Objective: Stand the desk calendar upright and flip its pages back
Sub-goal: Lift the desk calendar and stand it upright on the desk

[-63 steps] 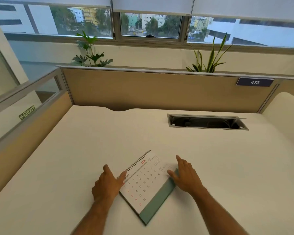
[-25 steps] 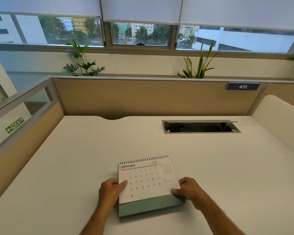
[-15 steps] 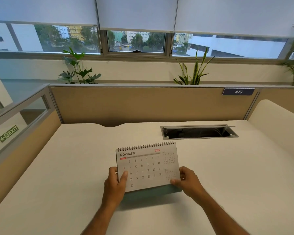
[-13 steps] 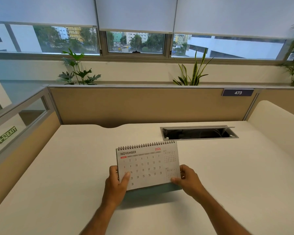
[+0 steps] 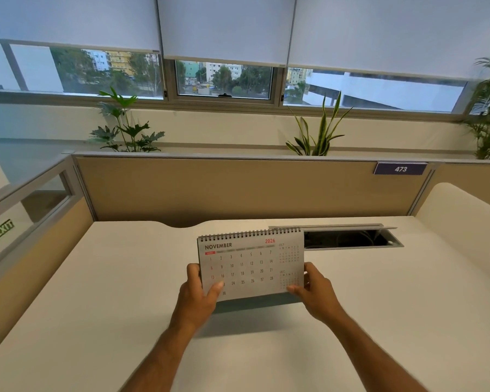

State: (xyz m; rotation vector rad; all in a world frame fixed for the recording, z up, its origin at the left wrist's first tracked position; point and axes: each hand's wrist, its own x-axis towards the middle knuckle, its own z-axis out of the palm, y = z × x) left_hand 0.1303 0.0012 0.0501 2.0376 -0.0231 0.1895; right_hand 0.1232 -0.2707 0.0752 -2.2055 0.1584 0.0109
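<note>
- Both hands are clamped on the desk calendar [image 5: 251,264] at the lower centre of the frame: the left hand [image 5: 200,298] grips the lower left edge with the thumb pressed across the page face, and the right hand [image 5: 314,292] pinches the lower right corner.
- The calendar is held upright, facing the camera, with its foot at or just above the white desk [image 5: 125,278]; actual contact cannot be made out.
- NOVEMBER 2026 is shown on the front page, so the step in hand is judged to be the standing-up, with no page yet flipped.
- For a clean set-down, the teal base [image 5: 255,302] is best spread flat and square on the desk, and one hand kept on a lower corner while the other goes up for the page.
- Pages are best lifted from the bottom edge and carried over the coil, not tugged, or the punched holes may tear.
- A black wire spiral binding [image 5: 249,234] runs along the top edge; the pages look like thin matte card, grey-white, printed in black and red.
- The desk surface is smooth and pale, with a metal-framed cable hatch [image 5: 351,239] open just behind the calendar, at centre right.
</note>
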